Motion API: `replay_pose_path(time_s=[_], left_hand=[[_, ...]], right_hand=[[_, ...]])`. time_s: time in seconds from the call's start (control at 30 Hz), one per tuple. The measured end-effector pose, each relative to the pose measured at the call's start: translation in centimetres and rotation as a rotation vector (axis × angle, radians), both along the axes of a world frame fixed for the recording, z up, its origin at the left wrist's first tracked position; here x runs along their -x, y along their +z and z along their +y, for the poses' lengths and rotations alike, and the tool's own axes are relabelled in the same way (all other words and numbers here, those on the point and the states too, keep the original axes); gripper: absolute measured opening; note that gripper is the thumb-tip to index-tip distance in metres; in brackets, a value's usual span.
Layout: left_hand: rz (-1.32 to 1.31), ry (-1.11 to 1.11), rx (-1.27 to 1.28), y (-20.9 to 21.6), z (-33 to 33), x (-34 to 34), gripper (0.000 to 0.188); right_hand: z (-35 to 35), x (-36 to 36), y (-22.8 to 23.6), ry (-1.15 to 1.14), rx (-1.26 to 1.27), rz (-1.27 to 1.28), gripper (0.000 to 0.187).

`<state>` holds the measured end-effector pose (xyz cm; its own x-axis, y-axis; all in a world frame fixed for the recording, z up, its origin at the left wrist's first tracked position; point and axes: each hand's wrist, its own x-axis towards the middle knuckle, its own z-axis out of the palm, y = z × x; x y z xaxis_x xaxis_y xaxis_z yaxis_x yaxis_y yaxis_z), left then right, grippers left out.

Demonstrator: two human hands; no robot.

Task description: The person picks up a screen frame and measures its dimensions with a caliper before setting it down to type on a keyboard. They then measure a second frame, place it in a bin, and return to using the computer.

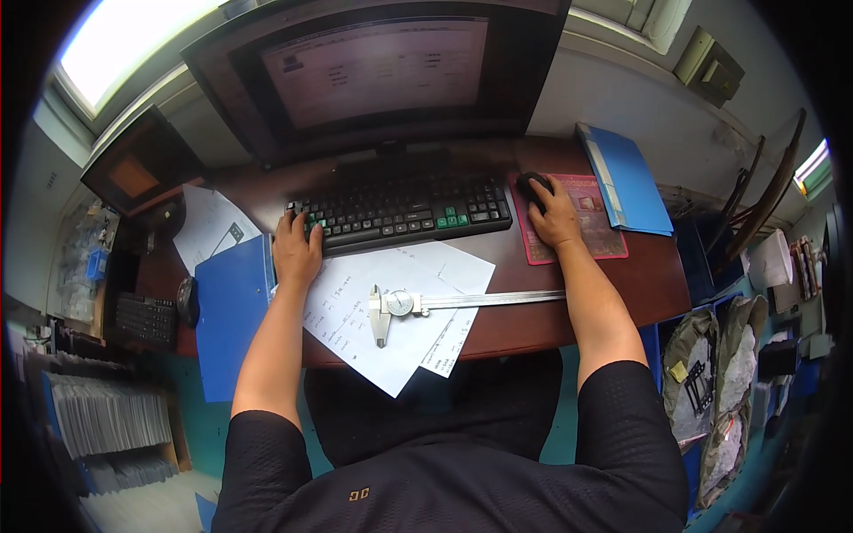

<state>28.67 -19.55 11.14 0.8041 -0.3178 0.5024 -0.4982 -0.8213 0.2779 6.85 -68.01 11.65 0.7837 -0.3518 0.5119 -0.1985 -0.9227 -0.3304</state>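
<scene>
My left hand [297,252] rests on the left end of a black keyboard [400,213] with some green keys, its fingers spread and holding nothing. To the right, my right hand [558,216] is wrapped over a black computer mouse [535,188] on a red mouse pad [593,240]. Between my forearms lies a metal dial caliper [402,303], its beam reaching toward my right forearm. Under it are white sheets of paper [351,333] with handwriting and drawn lines. A large monitor [378,75] behind the keyboard shows a lit window.
A blue folder [233,311] lies by my left forearm, another blue folder [629,182] beyond the mouse pad. A smaller screen [142,164], a second keyboard [145,318] and a second mouse [187,302] sit at left. Stacked papers [111,413] fill the lower left; filled bags [693,382] stand at right.
</scene>
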Motion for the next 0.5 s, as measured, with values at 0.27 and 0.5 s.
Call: replay_pose_path(time_s=[0.27, 0.5], left_hand=[[-0.015, -0.005, 0.022, -0.34, 0.01, 0.13, 0.047], [0.007, -0.040, 0.038, -0.32, -0.30, 0.02, 0.047]], right_hand=[[0.02, 0.20, -0.16, 0.039, -0.010, -0.007, 0.052], [0.03, 0.38, 0.17, -0.002, -0.029, -0.005, 0.052]])
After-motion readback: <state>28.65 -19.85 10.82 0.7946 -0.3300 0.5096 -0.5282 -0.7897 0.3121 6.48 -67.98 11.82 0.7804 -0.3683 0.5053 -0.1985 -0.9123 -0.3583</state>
